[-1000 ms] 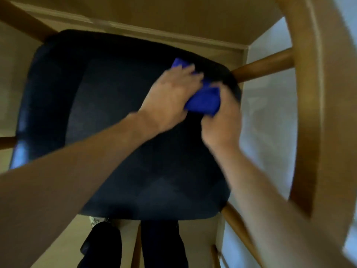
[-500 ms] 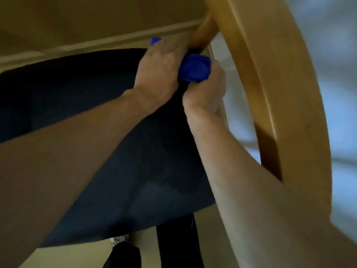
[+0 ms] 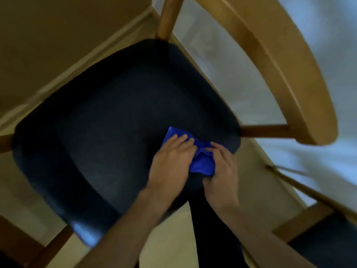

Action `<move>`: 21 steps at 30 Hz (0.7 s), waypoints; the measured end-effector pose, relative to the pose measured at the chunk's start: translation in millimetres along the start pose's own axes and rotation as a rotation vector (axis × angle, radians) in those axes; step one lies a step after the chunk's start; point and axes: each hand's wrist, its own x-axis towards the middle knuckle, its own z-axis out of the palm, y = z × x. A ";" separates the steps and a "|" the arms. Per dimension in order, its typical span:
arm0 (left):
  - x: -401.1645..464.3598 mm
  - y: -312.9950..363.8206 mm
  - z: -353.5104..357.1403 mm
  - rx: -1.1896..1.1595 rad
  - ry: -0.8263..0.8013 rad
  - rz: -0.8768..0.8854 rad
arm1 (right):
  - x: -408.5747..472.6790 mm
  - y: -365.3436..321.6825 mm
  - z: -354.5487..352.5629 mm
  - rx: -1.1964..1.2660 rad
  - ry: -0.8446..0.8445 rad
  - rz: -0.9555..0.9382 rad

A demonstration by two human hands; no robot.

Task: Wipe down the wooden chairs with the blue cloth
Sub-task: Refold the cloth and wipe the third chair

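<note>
Wooden chairs: two — one chair (image 3: pixel 270 60) with a dark seat, a second chair (image 3: pixel 309 221) at the lower right edge, only partly seen
Blue cloths: one — cloth (image 3: pixel 202 163)
Hands: two — left hand (image 3: pixel 170 167), right hand (image 3: pixel 224 167)

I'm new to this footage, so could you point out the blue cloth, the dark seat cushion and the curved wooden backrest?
blue cloth (image 3: pixel 202 163): head view, bunched middle.
dark seat cushion (image 3: pixel 116 132): head view, bare centre.
curved wooden backrest (image 3: pixel 280 64): head view, broad top face.

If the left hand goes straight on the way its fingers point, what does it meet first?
The left hand lies on the blue cloth, fingers pointing up and right over the dark seat. Probably it would first meet the wooden rail at the seat's corner, though depth is unclear.
</note>
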 end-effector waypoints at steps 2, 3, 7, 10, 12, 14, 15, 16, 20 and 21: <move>-19.3 -22.5 -9.1 0.029 -0.105 0.050 | -27.3 -19.9 22.6 0.038 0.001 0.079; -28.9 -33.0 -15.0 0.036 -0.136 0.068 | -39.2 -30.0 34.2 0.064 0.005 0.116; -70.1 -66.2 -36.9 0.082 -0.220 0.078 | -75.2 -65.6 69.5 0.166 0.010 0.130; -85.9 -77.8 -38.9 0.154 -0.293 0.053 | -75.3 -62.7 69.7 0.264 0.013 0.107; -82.0 -75.0 -37.9 0.198 -0.293 0.062 | -66.3 -52.7 56.7 0.321 0.037 0.088; -61.4 -58.4 -31.7 0.220 -0.228 0.110 | -53.4 -37.5 37.2 0.305 0.108 0.075; -44.9 -44.2 -25.7 0.218 -0.182 0.144 | -45.7 -26.3 25.8 0.290 0.170 0.097; -24.2 -27.3 -18.0 0.211 -0.130 0.179 | -36.0 -12.9 13.3 0.284 0.244 0.133; 73.0 44.5 17.4 0.162 -0.007 0.282 | 14.2 50.3 -26.8 0.306 0.472 0.250; 91.6 57.2 25.2 0.120 0.000 0.273 | 24.2 62.8 -30.0 0.298 0.482 0.260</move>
